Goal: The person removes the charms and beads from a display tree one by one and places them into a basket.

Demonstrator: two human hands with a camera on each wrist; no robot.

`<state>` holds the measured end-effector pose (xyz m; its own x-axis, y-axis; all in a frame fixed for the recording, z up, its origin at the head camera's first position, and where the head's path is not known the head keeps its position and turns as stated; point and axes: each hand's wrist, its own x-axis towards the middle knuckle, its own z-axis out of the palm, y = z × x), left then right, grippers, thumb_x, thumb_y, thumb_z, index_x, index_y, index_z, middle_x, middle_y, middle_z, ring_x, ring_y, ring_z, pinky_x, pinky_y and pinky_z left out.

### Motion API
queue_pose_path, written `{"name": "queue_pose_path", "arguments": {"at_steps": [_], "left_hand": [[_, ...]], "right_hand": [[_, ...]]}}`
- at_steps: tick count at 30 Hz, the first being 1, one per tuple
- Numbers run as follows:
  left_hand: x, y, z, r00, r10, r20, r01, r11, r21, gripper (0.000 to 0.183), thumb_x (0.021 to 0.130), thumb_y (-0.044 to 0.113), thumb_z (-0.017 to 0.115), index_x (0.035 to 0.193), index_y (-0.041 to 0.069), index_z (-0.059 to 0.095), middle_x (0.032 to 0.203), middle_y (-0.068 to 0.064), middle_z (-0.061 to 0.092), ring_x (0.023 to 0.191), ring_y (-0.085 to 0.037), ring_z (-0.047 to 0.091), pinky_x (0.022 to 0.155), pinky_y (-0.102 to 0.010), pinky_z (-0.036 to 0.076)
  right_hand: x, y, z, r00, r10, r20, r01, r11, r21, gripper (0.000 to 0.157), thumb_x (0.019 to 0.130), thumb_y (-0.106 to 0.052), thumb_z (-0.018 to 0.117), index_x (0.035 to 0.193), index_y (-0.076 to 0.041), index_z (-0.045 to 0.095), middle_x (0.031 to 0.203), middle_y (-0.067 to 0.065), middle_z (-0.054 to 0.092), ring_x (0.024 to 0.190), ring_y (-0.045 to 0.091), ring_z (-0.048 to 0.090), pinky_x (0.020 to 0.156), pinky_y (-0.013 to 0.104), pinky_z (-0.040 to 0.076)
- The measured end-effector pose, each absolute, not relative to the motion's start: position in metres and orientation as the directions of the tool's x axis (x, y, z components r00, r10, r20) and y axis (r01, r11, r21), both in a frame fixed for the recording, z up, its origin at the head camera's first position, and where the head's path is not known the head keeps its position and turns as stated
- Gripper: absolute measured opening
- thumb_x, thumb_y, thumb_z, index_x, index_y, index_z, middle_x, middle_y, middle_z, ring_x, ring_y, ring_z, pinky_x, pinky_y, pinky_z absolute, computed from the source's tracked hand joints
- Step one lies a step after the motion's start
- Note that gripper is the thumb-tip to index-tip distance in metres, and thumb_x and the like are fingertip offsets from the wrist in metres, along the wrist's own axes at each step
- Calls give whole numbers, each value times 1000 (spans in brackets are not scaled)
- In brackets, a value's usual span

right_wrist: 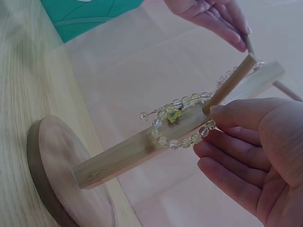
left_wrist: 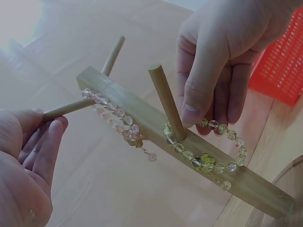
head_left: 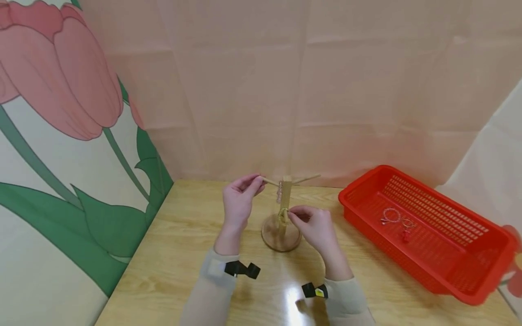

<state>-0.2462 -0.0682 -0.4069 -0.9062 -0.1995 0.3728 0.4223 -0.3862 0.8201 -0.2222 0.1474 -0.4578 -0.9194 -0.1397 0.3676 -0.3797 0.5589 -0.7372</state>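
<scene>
A wooden jewelry stand [head_left: 287,194] rises from a round base [head_left: 281,246], with thin pegs on its post. My left hand [head_left: 238,199] pinches the tip of an upper peg [left_wrist: 66,109] between thumb and fingers. Along that same peg, close to the post, hangs a pink beaded bracelet [left_wrist: 134,129]. My right hand [head_left: 317,228] is lower, at the front peg [left_wrist: 165,99]. Its thumb and finger pinch a yellow-green beaded bracelet [right_wrist: 174,144], which loops around this peg near the post. A yellow charm [right_wrist: 174,115] and a dangling bead are on the bracelet.
To the right stands a red plastic basket [head_left: 408,262], holding a pink bracelet [head_left: 384,220] and another piece with a red charm [head_left: 405,236]. Behind the wooden table [head_left: 183,226] hangs a pinkish cloth [head_left: 244,90]; a tulip-print cloth [head_left: 73,158] is at the left.
</scene>
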Motion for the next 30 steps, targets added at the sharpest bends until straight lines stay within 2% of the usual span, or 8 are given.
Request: {"name": "queue_pose_path", "arguments": {"at_steps": [5, 12, 15, 23, 30], "left_hand": [[-248, -65, -406, -906, -192, 377, 423, -385, 820, 28, 98, -9, 73, 116, -28, 64, 93, -5, 80, 84, -14, 79, 81, -31, 68], [-249, -64, -406, -907, -199, 372, 421, -380, 824, 14, 97, -7, 75, 109, -16, 75, 95, -11, 80, 84, -16, 79, 81, -32, 68], [-248, -64, -406, -908, -201, 368, 419, -378, 826, 13, 97, -8, 74, 108, -14, 76, 96, -11, 80, 85, -17, 79, 81, -33, 68], [-249, -64, -409, -910, -194, 366, 413, -381, 827, 13, 98, -8, 74, 109, -15, 75, 95, -10, 80, 85, -17, 79, 81, -33, 68], [-249, -66, -408, -906, -205, 370, 422, -371, 827, 24, 98, -9, 73, 113, -26, 66, 93, -9, 80, 84, -14, 79, 80, -30, 68]], "right_hand": [[-222, 150, -457, -920, -138, 366, -378, 554, -742, 9, 95, -13, 85, 103, -10, 84, 96, 1, 81, 82, 15, 75, 77, 38, 69], [-224, 153, -457, -919, -138, 368, -378, 568, -731, 8, 95, -14, 85, 102, -11, 84, 95, 0, 80, 81, 14, 75, 76, 35, 68], [-224, 153, -457, -922, -141, 361, -374, 567, -734, 8, 95, -14, 85, 102, -11, 84, 95, 0, 80, 81, 14, 74, 76, 34, 68], [-220, 152, -457, -922, -140, 361, -374, 566, -735, 8, 95, -14, 85, 102, -11, 83, 96, 1, 80, 82, 14, 75, 77, 37, 69], [-221, 151, -457, -918, -157, 363, -386, 562, -732, 9, 96, -16, 84, 103, -11, 83, 97, -1, 80, 83, 14, 75, 77, 34, 69]]}}
